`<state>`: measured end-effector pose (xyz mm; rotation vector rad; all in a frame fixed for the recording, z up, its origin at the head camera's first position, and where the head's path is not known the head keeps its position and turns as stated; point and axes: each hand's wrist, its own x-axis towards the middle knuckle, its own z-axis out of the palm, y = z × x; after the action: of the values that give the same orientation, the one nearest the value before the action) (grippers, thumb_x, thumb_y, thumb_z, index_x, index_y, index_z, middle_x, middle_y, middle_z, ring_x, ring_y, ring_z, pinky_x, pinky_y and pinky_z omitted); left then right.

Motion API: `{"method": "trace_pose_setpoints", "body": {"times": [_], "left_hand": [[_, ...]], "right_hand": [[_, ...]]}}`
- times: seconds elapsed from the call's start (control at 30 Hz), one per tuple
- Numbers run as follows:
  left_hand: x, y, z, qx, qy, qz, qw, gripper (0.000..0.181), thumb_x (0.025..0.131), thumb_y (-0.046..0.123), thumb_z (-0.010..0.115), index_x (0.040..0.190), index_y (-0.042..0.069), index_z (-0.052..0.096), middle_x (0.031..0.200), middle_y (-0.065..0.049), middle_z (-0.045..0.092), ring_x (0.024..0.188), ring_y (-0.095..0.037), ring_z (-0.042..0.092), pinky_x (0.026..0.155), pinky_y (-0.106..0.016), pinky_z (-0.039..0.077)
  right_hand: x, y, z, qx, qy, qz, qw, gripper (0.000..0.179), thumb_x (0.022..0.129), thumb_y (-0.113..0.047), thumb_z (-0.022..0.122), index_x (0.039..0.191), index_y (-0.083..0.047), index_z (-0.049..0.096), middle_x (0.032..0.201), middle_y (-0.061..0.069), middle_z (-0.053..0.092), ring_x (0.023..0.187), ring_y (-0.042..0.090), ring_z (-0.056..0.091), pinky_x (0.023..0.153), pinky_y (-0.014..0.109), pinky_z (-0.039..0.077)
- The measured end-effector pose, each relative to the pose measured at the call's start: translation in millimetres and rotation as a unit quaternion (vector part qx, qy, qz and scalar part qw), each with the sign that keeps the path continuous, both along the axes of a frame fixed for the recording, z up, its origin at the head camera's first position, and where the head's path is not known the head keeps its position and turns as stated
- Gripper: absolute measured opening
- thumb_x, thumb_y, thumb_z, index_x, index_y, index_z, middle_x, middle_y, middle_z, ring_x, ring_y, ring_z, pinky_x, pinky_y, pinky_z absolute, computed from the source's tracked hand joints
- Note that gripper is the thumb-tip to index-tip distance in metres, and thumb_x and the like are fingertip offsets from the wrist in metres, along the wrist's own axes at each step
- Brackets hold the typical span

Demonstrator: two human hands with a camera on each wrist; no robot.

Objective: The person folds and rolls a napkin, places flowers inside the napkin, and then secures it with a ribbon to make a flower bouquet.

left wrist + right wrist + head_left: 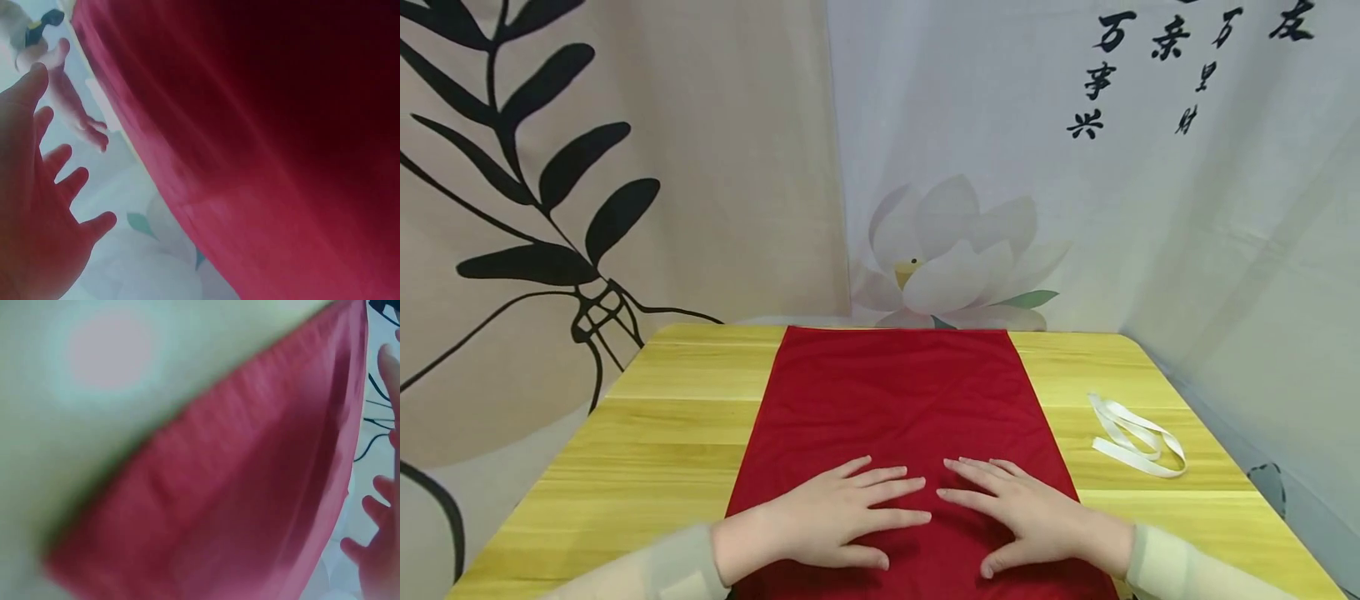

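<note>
A long red cloth point(895, 392) lies spread down the middle of the wooden table, with a few faint creases. Over its near part is my left hand point(842, 517), fingers spread and pointing right. Facing it from the other side, my right hand point(1037, 512) has its fingers extended toward the left. A narrow gap separates the fingertips, and neither hand holds anything. In the left wrist view the left hand point(44, 206) appears above the red fabric point(250, 206), palm and fingers visible. The right wrist view catches the right hand point(381, 537) only at its edge, beside the cloth point(237, 475).
A loosely looped white ribbon point(1138, 437) lies on the right side of the wooden table point(677, 417). Behind the table hangs a pale curtain point(737, 167) printed with dark leaves, a lotus flower and black characters.
</note>
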<state>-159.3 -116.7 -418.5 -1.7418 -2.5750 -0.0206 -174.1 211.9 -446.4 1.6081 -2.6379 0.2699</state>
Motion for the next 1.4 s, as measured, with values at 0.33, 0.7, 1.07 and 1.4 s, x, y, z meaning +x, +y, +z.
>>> {"method": "trace_pose_setpoints", "body": {"times": [0.33,0.7,1.07,1.4], "left_hand": [[11.3,9.3,-7.2,-0.020,0.020,-0.042,0.9987,0.067,0.093,0.057,0.054,0.151,0.041,0.025,0.157,0.009,0.025,0.142,-0.012,0.024,0.105,-0.048,0.035],[14.5,10.7,-13.7,0.015,-0.002,-0.074,0.9971,0.042,0.090,0.054,0.060,0.129,0.039,0.057,0.116,0.018,0.052,0.101,0.005,0.046,0.075,-0.011,0.032],[20.6,13.0,-19.3,0.022,-0.083,-0.069,0.9939,0.022,0.086,0.022,0.071,0.103,0.034,0.064,0.090,0.025,0.049,0.082,0.012,0.039,0.069,-0.004,0.028],[19.7,16.8,-14.8,0.020,-0.131,-0.053,0.9897,0.016,0.085,0.021,0.071,0.095,0.031,0.063,0.079,0.022,0.046,0.076,0.011,0.039,0.069,-0.005,0.030]], "right_hand": [[20.1,1.2,-9.0,-0.026,0.023,0.043,0.9985,0.081,0.078,-0.072,0.060,0.147,-0.032,0.041,0.151,-0.003,0.036,0.136,0.013,0.032,0.100,0.039,0.039],[25.0,12.3,-10.5,-0.054,-0.040,0.024,0.9974,0.071,0.078,-0.067,0.066,0.139,-0.037,0.048,0.148,-0.008,0.039,0.134,0.014,0.035,0.102,0.036,0.039],[21.9,25.1,-12.4,-0.090,-0.029,0.067,0.9932,0.032,0.079,-0.058,0.072,0.092,-0.031,0.059,0.097,-0.021,0.045,0.087,-0.007,0.040,0.076,0.007,0.031],[21.3,42.9,-13.1,-0.101,-0.110,0.059,0.9870,0.028,0.082,-0.044,0.075,0.075,-0.028,0.053,0.078,-0.019,0.041,0.071,-0.011,0.039,0.060,0.003,0.032]]}}
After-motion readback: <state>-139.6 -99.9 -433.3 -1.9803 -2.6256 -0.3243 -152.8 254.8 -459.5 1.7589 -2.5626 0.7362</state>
